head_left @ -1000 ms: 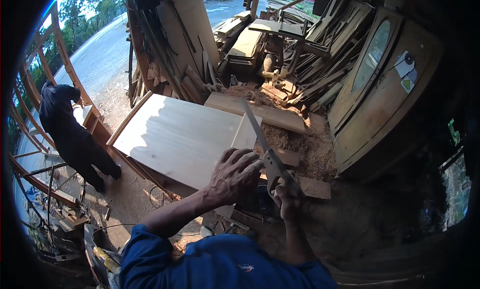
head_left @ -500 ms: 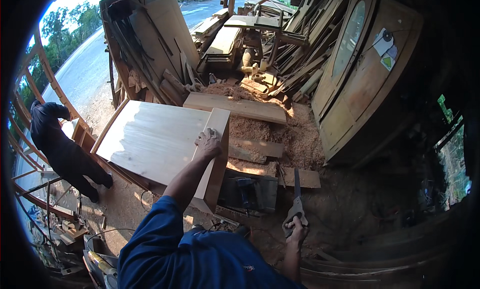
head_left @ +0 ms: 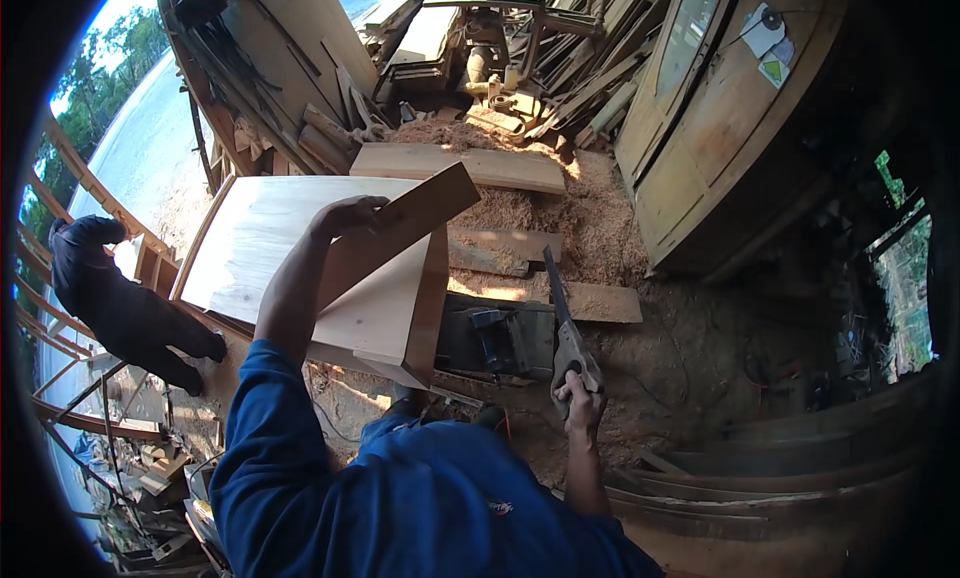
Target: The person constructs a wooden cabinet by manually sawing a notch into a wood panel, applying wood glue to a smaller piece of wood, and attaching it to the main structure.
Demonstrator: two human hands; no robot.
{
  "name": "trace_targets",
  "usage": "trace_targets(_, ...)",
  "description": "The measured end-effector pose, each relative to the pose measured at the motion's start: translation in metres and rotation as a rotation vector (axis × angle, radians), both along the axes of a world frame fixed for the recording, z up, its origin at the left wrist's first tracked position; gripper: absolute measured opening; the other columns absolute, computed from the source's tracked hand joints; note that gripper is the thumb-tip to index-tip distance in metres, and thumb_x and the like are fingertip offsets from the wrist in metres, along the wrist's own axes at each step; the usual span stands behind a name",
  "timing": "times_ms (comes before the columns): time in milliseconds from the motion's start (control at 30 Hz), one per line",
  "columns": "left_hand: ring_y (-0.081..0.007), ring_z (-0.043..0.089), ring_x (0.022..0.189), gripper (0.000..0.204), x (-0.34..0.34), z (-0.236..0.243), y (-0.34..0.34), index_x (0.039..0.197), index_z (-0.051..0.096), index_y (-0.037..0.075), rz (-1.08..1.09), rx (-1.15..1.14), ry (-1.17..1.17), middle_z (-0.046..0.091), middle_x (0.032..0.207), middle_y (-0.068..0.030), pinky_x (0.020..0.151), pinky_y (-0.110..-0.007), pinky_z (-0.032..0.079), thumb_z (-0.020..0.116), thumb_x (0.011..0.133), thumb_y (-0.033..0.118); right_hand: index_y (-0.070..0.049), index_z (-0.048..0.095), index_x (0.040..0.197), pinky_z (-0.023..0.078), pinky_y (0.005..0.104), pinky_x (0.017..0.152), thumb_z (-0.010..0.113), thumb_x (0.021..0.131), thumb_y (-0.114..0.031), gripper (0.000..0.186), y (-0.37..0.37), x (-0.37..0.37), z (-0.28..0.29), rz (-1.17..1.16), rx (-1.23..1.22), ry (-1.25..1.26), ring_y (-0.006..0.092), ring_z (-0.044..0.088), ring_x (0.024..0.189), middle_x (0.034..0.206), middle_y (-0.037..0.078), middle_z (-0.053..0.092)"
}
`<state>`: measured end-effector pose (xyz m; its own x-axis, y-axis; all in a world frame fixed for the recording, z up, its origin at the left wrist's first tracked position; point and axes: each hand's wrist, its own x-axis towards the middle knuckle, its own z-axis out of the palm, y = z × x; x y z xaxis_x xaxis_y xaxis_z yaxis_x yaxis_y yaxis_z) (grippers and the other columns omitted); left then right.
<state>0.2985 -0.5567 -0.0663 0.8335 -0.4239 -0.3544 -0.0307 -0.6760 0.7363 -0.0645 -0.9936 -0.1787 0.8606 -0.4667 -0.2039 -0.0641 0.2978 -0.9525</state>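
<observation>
My left hand [head_left: 347, 218] grips a wooden board [head_left: 415, 216], which is raised and tilted, its far end pointing up to the right. Under it stands a box-like wooden piece [head_left: 375, 313] with a pale top and a darker side. A wide pale panel [head_left: 265, 218] stretches away to the left beneath my forearm. In my right hand [head_left: 582, 403] is a handsaw [head_left: 570, 350], held by its handle, its blade pointing up and away. The saw is apart from the board. My left fingers are partly hidden behind the board's edge.
Planks [head_left: 460, 168] lie across wood shavings [head_left: 515, 213] ahead. A dark power tool [head_left: 492, 338] sits right of the box. Wooden doors [head_left: 700, 148] lean at the right, and stacked boards [head_left: 290, 58] at the far left. Another person [head_left: 120, 293] bends over at the left.
My left hand has lifted the board off the wooden piece and turned it. The handsaw has moved up and left with my right hand. The whole view has shifted slightly.
</observation>
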Motion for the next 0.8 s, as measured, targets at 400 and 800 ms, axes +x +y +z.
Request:
trace_targets(400, -0.0365, 0.057, 0.118, 0.039, 0.024, -0.032, 0.006, 0.126, 0.07, 0.011, -0.278, 0.405, -0.447, 0.065, 0.118, -0.0183, 0.103, -0.044, 0.047, 0.065, 0.087, 0.015, 0.004, 0.047, 0.148, 0.048, 0.0246, 0.056, 0.065, 0.095, -0.007, 0.057, 0.098, 0.004, 0.045, -0.036, -0.278, -0.006, 0.0081, 0.057, 0.064, 0.082, 0.004, 0.063)
trace_targets(800, -0.0341, 0.053, 0.126, 0.022, 0.037, -0.153, -0.101, 0.095, 0.07, 0.007, -0.371, -0.081, -0.911, 0.066, 0.111, -0.0129, 0.115, -0.053, 0.032, 0.056, 0.098, 0.025, 0.008, 0.055, 0.137, 0.059, 0.0382, 0.089, 0.071, 0.094, -0.018, 0.053, 0.201, 0.081, 0.088, -0.067, -0.593, 0.072, 0.0327, 0.073, 0.106, 0.124, 0.025, 0.068)
